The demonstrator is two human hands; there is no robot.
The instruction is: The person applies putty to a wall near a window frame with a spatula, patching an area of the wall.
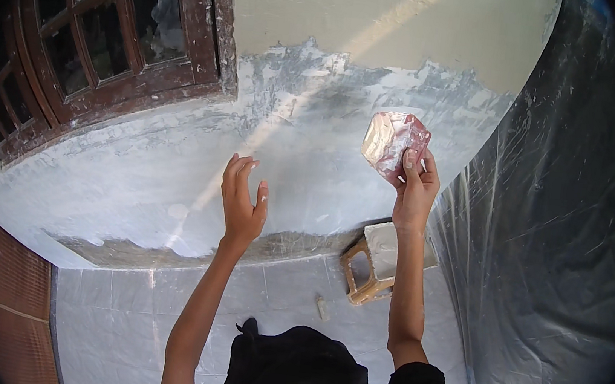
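Pinched between the thumb and fingers of my right hand (pixel 416 185) is a flat red plastic putty spreader (pixel 410 138), raised in front of the wall. Cream-white putty coats much of its face, thickest along its left side. My left hand (pixel 242 203) holds nothing; its fingers are apart and slightly curled, with white smears on the fingertips. Behind both hands, the wall (pixel 311 162) carries a whitish-grey skim of putty with a ragged upper edge, below a beige-green stretch. Whether the left fingers touch the wall, I cannot tell.
A brown wooden window frame (pixel 147 71) with glass panes is at upper left. Dark plastic sheeting (pixel 544 242) hangs along the right. Below stands a tan plastic stool (pixel 371 267) on the grey tiled floor (pixel 118 322), near a small pale object (pixel 322 307). A brown ribbed panel (pixel 1 286) stands at lower left.
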